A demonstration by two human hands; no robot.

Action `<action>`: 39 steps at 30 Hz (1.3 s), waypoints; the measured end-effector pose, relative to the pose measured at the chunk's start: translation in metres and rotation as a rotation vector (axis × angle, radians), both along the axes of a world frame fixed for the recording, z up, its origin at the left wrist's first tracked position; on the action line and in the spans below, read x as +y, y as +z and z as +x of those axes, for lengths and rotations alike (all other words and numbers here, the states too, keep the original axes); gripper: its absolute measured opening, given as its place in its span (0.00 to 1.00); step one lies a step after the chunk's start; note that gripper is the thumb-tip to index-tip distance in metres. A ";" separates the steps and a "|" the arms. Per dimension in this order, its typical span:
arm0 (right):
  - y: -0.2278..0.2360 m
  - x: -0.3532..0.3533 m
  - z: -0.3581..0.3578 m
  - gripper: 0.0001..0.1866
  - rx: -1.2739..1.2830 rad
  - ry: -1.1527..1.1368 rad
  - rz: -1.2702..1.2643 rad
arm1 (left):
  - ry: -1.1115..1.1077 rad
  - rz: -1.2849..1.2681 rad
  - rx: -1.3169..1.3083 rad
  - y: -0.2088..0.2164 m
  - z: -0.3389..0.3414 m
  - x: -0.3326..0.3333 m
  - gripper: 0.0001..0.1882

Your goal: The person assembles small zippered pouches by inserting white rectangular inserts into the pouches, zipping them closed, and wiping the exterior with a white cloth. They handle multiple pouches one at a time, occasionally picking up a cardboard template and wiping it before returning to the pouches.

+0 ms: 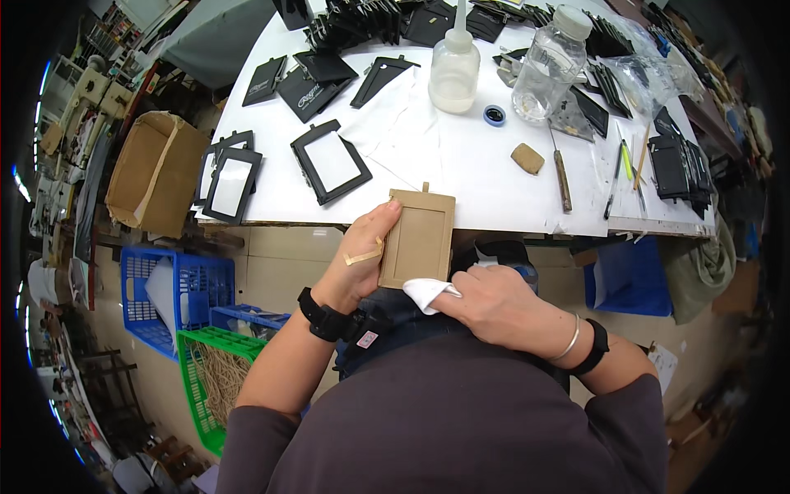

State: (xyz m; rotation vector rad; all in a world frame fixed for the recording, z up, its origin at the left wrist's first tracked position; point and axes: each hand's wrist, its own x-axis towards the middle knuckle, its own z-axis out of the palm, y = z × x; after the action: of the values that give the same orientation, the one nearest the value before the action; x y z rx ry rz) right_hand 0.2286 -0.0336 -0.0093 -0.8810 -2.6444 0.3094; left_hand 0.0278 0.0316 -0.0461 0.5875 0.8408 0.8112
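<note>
Upright in front of me, past the table's front edge, is a tan card holder [419, 243] with a framed panel and a small tab on top. My left hand [367, 251] grips it along its left side, thumb over the upper corner. A strip of tape sticks to the back of that hand. Beside the holder's lower right corner, my right hand [487, 300] is closed on a white cloth [431, 294], which is wrapped over the fingertips. The cloth meets the holder's bottom edge; whether it presses there I cannot tell.
On the white table [485, 202] are black framed holders [332, 162], a squeeze bottle [454, 70], a clear jar [550, 70], a blue-rimmed round container [494, 115], a brown block [527, 159] and a wooden-handled tool [563, 181]. Below stand a cardboard box [152, 173] and a green crate [196, 387].
</note>
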 end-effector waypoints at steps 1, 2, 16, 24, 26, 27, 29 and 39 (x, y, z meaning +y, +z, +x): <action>0.000 0.003 -0.003 0.11 -0.006 0.004 0.038 | -0.001 -0.005 -0.010 0.002 0.000 -0.001 0.21; 0.000 0.007 -0.005 0.10 -0.012 0.005 0.076 | 0.007 -0.009 -0.011 0.003 0.000 0.000 0.20; 0.122 0.037 0.120 0.16 0.570 -1.025 0.518 | -0.061 -0.092 -0.109 0.005 -0.003 0.003 0.22; 0.115 0.119 0.201 0.15 0.432 -1.165 0.604 | -0.022 -0.045 -0.119 0.015 -0.010 -0.004 0.21; 0.101 0.132 0.209 0.17 0.175 -1.194 0.436 | -0.023 0.001 -0.105 0.029 -0.014 -0.008 0.22; 0.097 0.132 0.211 0.18 -0.018 -1.224 0.326 | 0.009 0.036 -0.081 0.033 -0.016 -0.009 0.22; 0.094 0.130 0.208 0.22 -0.270 -1.276 0.156 | 0.083 0.077 -0.082 0.046 -0.020 -0.009 0.21; 0.134 0.053 0.043 0.25 0.080 -0.273 -0.758 | -0.186 0.326 0.126 0.097 0.004 -0.018 0.19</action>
State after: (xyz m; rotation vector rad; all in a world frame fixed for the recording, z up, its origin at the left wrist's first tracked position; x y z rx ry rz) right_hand 0.2711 0.0198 0.1252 -1.3840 -2.2788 1.2856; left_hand 0.0318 0.0131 0.0511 0.9990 0.7597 0.7508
